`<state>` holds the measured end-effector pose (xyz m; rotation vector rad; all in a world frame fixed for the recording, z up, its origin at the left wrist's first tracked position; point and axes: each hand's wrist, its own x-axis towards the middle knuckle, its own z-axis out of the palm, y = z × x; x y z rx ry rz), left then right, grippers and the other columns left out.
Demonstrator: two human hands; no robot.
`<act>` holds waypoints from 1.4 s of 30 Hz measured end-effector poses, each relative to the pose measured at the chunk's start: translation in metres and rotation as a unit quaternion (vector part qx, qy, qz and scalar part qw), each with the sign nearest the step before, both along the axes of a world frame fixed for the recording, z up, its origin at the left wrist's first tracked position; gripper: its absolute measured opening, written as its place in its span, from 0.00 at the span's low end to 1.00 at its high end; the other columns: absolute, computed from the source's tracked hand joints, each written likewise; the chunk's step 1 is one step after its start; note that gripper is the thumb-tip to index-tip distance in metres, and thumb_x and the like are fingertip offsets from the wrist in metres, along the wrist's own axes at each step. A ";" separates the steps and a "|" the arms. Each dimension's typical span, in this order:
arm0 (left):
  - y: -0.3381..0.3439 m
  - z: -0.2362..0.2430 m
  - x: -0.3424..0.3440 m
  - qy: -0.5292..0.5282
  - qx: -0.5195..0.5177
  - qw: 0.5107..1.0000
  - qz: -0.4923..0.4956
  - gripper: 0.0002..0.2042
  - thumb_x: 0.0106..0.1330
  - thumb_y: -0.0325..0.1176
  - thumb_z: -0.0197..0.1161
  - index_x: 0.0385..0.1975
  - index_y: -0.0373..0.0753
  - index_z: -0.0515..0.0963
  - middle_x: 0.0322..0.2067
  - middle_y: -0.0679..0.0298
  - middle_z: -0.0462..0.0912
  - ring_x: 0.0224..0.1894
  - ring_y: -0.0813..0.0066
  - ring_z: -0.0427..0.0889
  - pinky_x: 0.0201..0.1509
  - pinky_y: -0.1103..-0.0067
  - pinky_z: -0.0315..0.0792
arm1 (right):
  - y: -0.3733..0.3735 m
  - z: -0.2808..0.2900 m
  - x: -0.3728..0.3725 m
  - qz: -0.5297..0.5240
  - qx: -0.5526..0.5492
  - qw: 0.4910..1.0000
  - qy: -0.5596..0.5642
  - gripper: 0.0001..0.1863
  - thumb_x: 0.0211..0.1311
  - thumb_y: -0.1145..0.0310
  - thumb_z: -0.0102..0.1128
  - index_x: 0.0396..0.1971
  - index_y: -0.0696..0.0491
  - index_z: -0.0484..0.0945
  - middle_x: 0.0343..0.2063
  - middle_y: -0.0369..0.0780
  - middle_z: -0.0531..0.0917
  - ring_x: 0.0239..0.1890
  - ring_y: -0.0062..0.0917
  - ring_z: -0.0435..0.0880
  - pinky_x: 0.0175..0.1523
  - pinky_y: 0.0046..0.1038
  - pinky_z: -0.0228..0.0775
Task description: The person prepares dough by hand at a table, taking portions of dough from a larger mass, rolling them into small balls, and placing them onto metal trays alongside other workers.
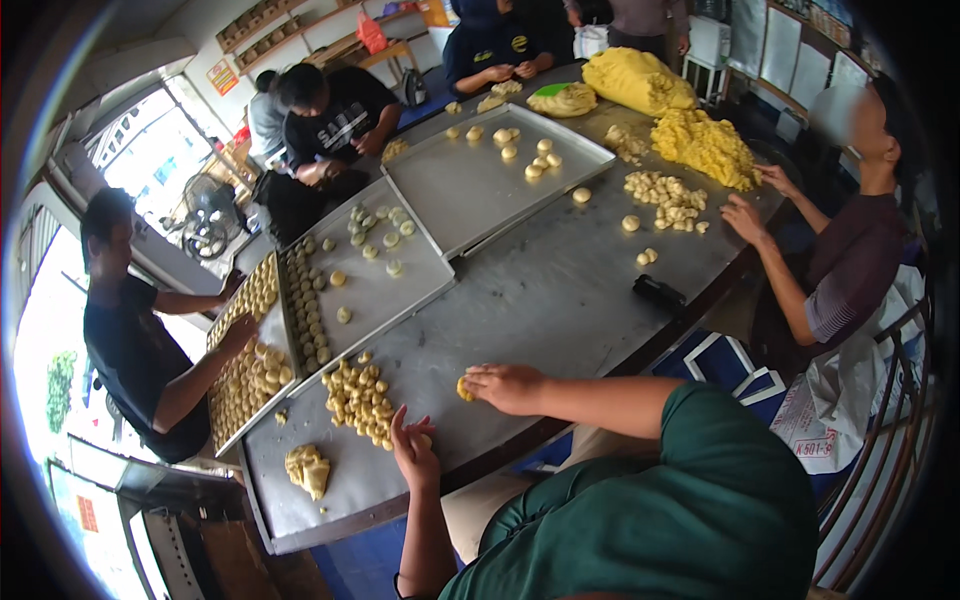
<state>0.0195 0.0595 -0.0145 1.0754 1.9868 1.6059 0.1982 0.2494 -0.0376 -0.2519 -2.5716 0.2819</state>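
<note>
My right hand (508, 388) lies palm down on the steel table (500, 320), its fingers over a small yellow ball (464, 389) that peeks out at the fingertips. Nearer the table's front edge, my left hand (415, 452) is raised with fingers partly curled. A pale dough piece (427, 438) shows at its palm, mostly hidden by the hand. Just left of that hand sits a heap of small dough pieces (357, 400). A larger lump of dough (307, 470) rests toward the near left corner.
Metal trays (500, 215) with dough balls cover the far left side. A tray packed with balls (245, 350) stands before a person (135, 320) at left. Yellow crumbly mass (705, 148) lies near a person (840, 230) at right. A black object (658, 293) sits by the right edge.
</note>
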 end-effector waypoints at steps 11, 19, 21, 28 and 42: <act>-0.014 0.003 -0.002 -0.005 0.000 1.000 0.005 0.19 0.80 0.29 0.43 0.67 0.36 0.69 0.32 0.58 0.86 0.52 0.65 0.87 0.59 0.71 0.75 | 0.004 0.014 0.037 -0.088 -0.059 0.992 0.063 0.12 0.69 0.65 0.64 0.46 0.55 0.85 0.49 0.41 0.88 0.56 0.38 0.85 0.60 0.39 0.79; -0.018 -0.003 -0.013 0.015 -0.008 1.000 -0.012 0.19 0.81 0.29 0.42 0.67 0.35 0.68 0.33 0.57 0.85 0.52 0.63 0.87 0.61 0.69 0.75 | -0.047 0.038 0.038 0.066 -0.160 0.981 -0.083 0.15 0.69 0.71 0.54 0.50 0.54 0.85 0.50 0.43 0.87 0.56 0.39 0.85 0.61 0.37 0.78; -0.014 -0.005 -0.011 0.000 0.018 1.000 -0.015 0.19 0.80 0.29 0.43 0.67 0.35 0.68 0.33 0.58 0.85 0.52 0.62 0.87 0.62 0.70 0.74 | -0.031 0.037 0.018 0.024 -0.158 0.987 0.010 0.19 0.70 0.72 0.52 0.58 0.53 0.81 0.54 0.43 0.85 0.59 0.39 0.83 0.63 0.37 0.77; -0.018 -0.008 -0.014 -0.020 0.019 1.000 0.009 0.18 0.82 0.31 0.45 0.66 0.36 0.69 0.32 0.58 0.84 0.49 0.65 0.87 0.59 0.71 0.75 | -0.022 0.019 -0.016 -0.095 -0.024 0.995 -0.037 0.15 0.71 0.69 0.56 0.52 0.56 0.83 0.34 0.43 0.86 0.44 0.37 0.85 0.51 0.38 0.81; -0.018 -0.001 -0.012 -0.014 0.012 1.000 0.003 0.17 0.81 0.30 0.43 0.64 0.34 0.69 0.30 0.58 0.85 0.49 0.61 0.88 0.59 0.69 0.75 | -0.034 0.020 0.027 -0.042 -0.142 0.989 -0.018 0.11 0.69 0.70 0.58 0.45 0.56 0.84 0.48 0.43 0.86 0.55 0.40 0.84 0.58 0.39 0.78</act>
